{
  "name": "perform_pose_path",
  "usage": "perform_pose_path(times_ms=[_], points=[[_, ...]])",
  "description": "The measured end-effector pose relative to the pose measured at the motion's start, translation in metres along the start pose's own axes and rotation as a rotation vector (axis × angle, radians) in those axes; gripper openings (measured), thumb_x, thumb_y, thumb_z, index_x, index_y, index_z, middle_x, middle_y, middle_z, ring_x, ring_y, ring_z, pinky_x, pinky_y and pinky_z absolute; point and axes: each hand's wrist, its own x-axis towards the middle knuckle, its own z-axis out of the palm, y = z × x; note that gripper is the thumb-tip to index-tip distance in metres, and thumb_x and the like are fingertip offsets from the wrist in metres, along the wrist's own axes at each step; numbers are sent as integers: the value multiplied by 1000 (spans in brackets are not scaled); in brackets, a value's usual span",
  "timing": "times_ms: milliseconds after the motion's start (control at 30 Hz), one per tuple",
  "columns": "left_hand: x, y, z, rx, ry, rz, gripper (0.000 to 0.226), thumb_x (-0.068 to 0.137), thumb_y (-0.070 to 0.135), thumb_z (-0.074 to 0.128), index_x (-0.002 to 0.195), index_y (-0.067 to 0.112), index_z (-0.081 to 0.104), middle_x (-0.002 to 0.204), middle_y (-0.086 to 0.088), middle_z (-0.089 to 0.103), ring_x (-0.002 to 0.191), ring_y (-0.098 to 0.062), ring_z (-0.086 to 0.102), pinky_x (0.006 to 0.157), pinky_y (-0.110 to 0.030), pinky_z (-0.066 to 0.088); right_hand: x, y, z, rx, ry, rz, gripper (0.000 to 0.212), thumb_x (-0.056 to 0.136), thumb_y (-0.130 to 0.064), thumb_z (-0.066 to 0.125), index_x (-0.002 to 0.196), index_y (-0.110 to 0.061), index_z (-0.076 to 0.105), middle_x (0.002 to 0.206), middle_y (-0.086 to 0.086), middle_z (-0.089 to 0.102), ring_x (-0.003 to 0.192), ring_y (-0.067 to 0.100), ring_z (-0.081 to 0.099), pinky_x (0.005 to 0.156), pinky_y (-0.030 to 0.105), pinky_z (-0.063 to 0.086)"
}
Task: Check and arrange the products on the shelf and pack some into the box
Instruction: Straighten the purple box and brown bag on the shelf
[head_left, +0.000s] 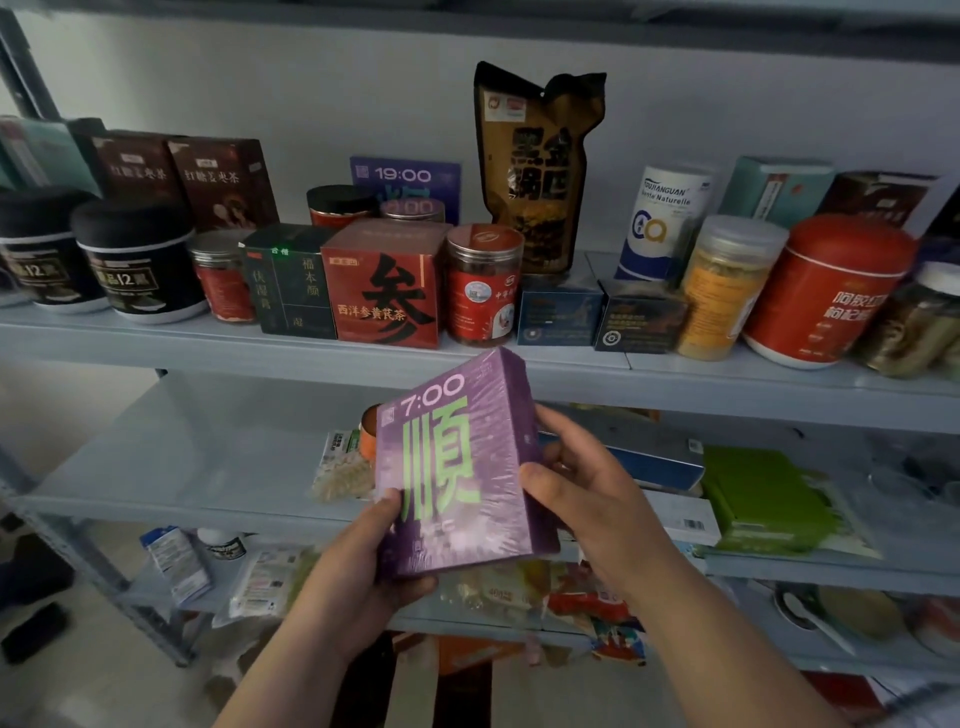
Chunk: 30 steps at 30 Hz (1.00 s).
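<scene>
Two black-lidded dark tubs (137, 260) are standing at the left end of the grey metal upper shelf board (156, 343), labels facing out. Rightward along its front edge a red square carton with a large black character (384, 291) is sitting. A purple carton marked 19:00 (405, 179) is standing behind it at the back edge. A tall brown stand-up pouch (537, 166) is rising further right, and a red round lidded tub (826, 291) is sitting near the right end. This board is reading as largely arranged.

The grey middle shelf board (182, 457) is carrying loosely laid goods on its right half, a flat green packet (763, 493) among them, and is judged as awaiting tidying. No packing box is showing, so packing is judged as yet to come.

Item under check: one purple film-wrapped carton marked 7:00 with a large green character (452, 467), tilting in the air just below the upper board's front edge and touching no shelf. The left hand (358, 561) is gripping its lower left corner, thumb lying on the front face and fingers curling beneath. The right hand (587, 493) is clasping its right edge, thumb on the front and fingers wrapping behind.
</scene>
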Motion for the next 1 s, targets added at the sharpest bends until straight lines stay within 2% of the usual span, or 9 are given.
perform_pose_path(times_ms=[167, 267, 333, 400, 567, 700, 800, 867, 1000], points=[[-11, 16, 9, 145, -116, 328, 40, 90, 22, 69, 129, 20, 60, 110, -10, 76, 91, -28, 76, 66, -48, 63, 11, -33, -17, -609, 54, -116, 100, 78, -58, 80, 151, -62, 12, 149, -24, 28, 133, -2, 43, 101, 34, 55], [-19, 25, 24, 375, -126, 524, 40, 89, 33, 76, 125, 37, 61, 117, 1, 73, 102, -24, 74, 72, -37, 63, 27, -68, -30, -981, 20, -249, 94, 80, -60, 77, 156, -47, 24, 158, -24, 10, 148, 6, 18, 118, 37, 37], [-20, 34, 35, 433, -111, 626, 44, 87, 20, 71, 124, 38, 57, 112, 11, 73, 102, -16, 73, 72, -28, 62, 36, -94, -41, -1129, -51, -285, 89, 81, -62, 75, 156, -42, 31, 158, -17, 26, 144, 2, 19, 121, 33, 28], [-20, 44, 45, 492, -129, 718, 50, 87, 12, 69, 122, 46, 58, 113, 14, 73, 103, -13, 72, 76, -26, 61, 42, -117, -50, -1213, -97, -307, 85, 83, -62, 73, 155, -41, 33, 146, -18, 41, 133, 2, 35, 113, 31, 39], [-12, 76, 72, 686, -155, 906, 53, 86, 34, 73, 126, 62, 52, 125, 18, 66, 111, -9, 67, 87, -35, 59, 41, -152, -72, -1258, 9, -473, 66, 76, -62, 73, 133, -40, 50, 119, -23, 48, 107, -2, 47, 87, 25, 47], [-2, 104, 94, 1127, -32, 1103, 71, 90, 63, 50, 154, 56, 19, 154, 23, 30, 136, -2, 43, 101, -18, 47, 44, -170, -93, -1265, 241, -714, 58, 76, -50, 74, 126, -25, 58, 115, -17, 45, 101, -5, 40, 81, 11, 33], [13, 118, 103, 1476, 148, 1313, 77, 95, 64, 40, 161, 38, 9, 166, 8, 17, 154, -25, 17, 122, -50, 24, 60, -177, -106, -1251, 418, -808, 59, 78, -44, 76, 125, -14, 59, 113, -6, 50, 101, 3, 41, 78, 21, 37], [24, 124, 110, 1668, 219, 1345, 81, 94, 65, 34, 163, 32, 5, 169, -2, 13, 156, -30, 3, 121, -51, 10, 77, -178, -113, -1298, 477, -814, 59, 80, -40, 79, 127, -11, 58, 117, 7, 56, 101, 14, 48, 82, 29, 40], [44, 128, 119, 1872, 235, 1323, 81, 95, 66, 32, 163, 29, 7, 170, -7, 11, 157, -35, -2, 121, -53, 6, 122, -172, -118, -1430, 487, -764, 59, 83, -34, 82, 131, -10, 56, 120, 12, 58, 108, 29, 57, 87, 38, 48]])
